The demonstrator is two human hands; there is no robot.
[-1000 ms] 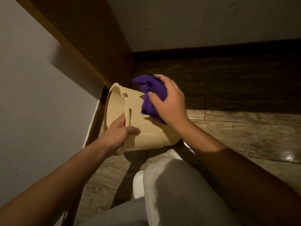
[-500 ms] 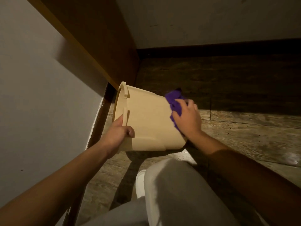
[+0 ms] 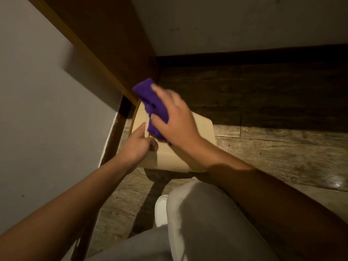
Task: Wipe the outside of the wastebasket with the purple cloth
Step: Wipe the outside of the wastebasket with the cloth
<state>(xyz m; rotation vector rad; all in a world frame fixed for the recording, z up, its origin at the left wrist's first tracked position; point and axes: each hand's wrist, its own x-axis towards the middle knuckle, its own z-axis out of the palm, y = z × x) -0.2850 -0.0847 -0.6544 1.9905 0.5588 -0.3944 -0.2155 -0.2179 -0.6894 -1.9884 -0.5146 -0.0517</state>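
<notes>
Wastebasket tipped on its side on the floor, near the wall corner. Left hand clamped on its rim, steadying. Right hand closed on purple cloth, pressed to the wall. Best: firm overlapping strokes, rotate basket for unwiped sides.

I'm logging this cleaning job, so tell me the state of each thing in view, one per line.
Wastebasket: tipped on its side, opening toward the wall on the left, held off upright.
Purple cloth: bunched, pressed on the wastebasket's outside near the rim.
Left hand: gripping the wastebasket's rim.
Right hand: closed on the cloth, blurred.
Shoe: flat on the floor.
</notes>
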